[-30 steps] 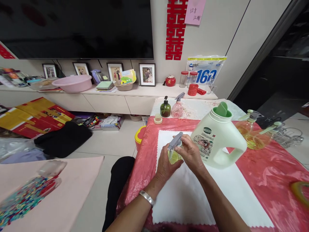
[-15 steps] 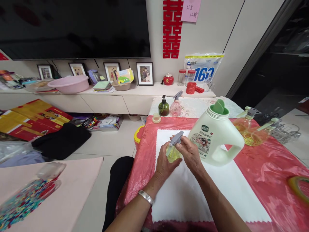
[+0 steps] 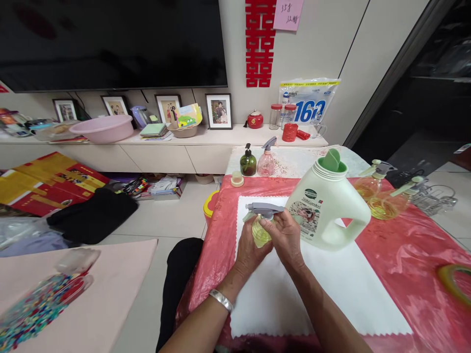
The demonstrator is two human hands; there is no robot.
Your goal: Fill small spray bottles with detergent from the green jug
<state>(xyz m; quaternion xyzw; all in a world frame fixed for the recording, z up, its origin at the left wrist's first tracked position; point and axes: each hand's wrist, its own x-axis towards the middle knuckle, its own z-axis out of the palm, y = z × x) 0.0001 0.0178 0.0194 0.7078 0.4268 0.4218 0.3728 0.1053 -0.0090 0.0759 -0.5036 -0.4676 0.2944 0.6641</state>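
Left hand (image 3: 250, 250) grasps the small spray bottle (image 3: 259, 234); right hand (image 3: 283, 235) pinches its gray trigger head (image 3: 263, 210). A crooked head could probably leak yellow liquid onto the white cloth (image 3: 279, 294).

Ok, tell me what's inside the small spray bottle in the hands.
The small spray bottle shows yellowish liquid low in its clear body. Left hand and right hand cover much of it, hiding the exact level.

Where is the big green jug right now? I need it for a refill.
The green jug stands on the white mat right of centre, just right of the hands holding the small spray bottle.
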